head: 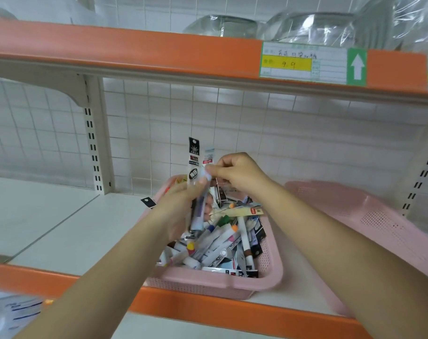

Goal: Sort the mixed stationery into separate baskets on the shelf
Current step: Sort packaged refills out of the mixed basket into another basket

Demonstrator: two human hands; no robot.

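Bottom left corner: blurred white packaging [10,311], lying below the shelf front; cannot tell what it is.

Orange front edge of the shelf [208,311] runs across the lower view. Both forearms reach over it.

Pink basket [208,282] stands on the shelf just behind the edge, heaped with mixed stationery [227,241]: markers with coloured caps, and slim packets with black and white cards.

Left hand [181,204] is above the basket's left side, fingers curled round a bunch of slim packets [199,216] held upright. A black-labelled packet [194,157] sticks highest out of the bunch, with a white-labelled packet [208,155] just beside it.

Right hand [235,172] is close against the left, thumb and forefinger pinching the white-labelled packet near its upper end; the other fingers are curled.

Second pink basket [369,216] sits on the same shelf to the right, apart from the first.

Behind: white wire-grid back panel [257,133] and a slotted upright [93,143].

Above: upper shelf [134,47] with an orange front carrying a price label [303,62] with a yellow strip and a green arrow. Plastic-wrapped glass bowls [313,28] stand on it.
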